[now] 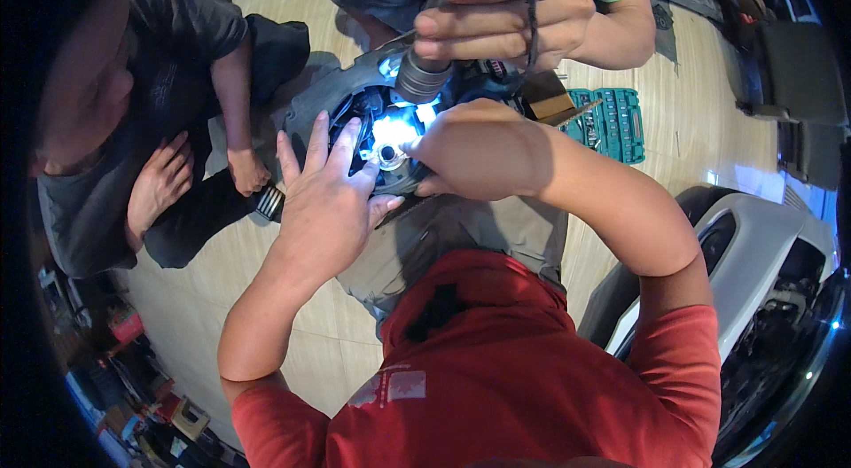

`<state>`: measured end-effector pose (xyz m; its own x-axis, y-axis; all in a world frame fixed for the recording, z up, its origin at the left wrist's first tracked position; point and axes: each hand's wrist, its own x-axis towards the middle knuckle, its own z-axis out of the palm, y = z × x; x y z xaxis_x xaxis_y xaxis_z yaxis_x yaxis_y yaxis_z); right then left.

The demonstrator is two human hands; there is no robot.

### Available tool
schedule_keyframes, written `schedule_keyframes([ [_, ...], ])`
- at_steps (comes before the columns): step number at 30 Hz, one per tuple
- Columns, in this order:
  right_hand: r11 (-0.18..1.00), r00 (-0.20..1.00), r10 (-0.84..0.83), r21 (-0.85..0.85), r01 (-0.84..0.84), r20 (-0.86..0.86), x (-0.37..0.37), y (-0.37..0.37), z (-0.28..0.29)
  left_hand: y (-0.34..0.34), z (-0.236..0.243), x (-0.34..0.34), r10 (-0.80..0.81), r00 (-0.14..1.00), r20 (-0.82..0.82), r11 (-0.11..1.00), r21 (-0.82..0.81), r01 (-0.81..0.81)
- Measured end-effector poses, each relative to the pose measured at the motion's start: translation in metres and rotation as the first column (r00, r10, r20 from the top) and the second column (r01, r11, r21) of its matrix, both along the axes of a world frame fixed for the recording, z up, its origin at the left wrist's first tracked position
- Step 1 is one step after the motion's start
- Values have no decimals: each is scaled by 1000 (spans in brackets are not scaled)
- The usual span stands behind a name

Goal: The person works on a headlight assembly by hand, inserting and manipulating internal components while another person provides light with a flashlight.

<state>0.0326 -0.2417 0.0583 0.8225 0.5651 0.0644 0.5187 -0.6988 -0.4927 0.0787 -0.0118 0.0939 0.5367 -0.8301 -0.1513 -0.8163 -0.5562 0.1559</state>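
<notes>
A dark round mechanical housing [301,136] sits in front of me, with a small metal ring [387,155] in its brightly lit middle. My left hand [328,202] rests on the housing's near left with fingers spread. My right hand [470,149] is curled at the right of the lit middle; its fingertips reach into the glare, and what they hold is unclear. Above, a co-worker's hand [496,25] grips a black flashlight [422,69], its end over the housing.
A person in dark clothing [102,184] sits at the left, hands near a dark cylinder [270,202]. An open green socket case [620,127] and a cardboard box [547,96] lie at the right. A white body panel [758,237] stands at the lower right, with clutter along the edges.
</notes>
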Motion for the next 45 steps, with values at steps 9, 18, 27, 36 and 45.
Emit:
schedule_keyframes([
  [9,986,998,11,-167,-22,-66,4,6,16,0,0,1,-5,1000,5,1000,5,5],
  [18,990,998,4,-138,-12,-59,2,10,11,1,-1,0,-26,999,35,1000,8,26],
  [27,997,992,16,-75,-26,-128,4,9,4,3,-1,-2,22,1000,3,1000,-11,-22],
  [36,1000,998,0,-17,-1,-55,-1,7,5,3,-2,-4,54,999,-2,998,22,-54],
  [45,988,993,-39,-156,22,-111,-2,13,8,4,-6,0,46,998,-49,998,-48,-49],
])
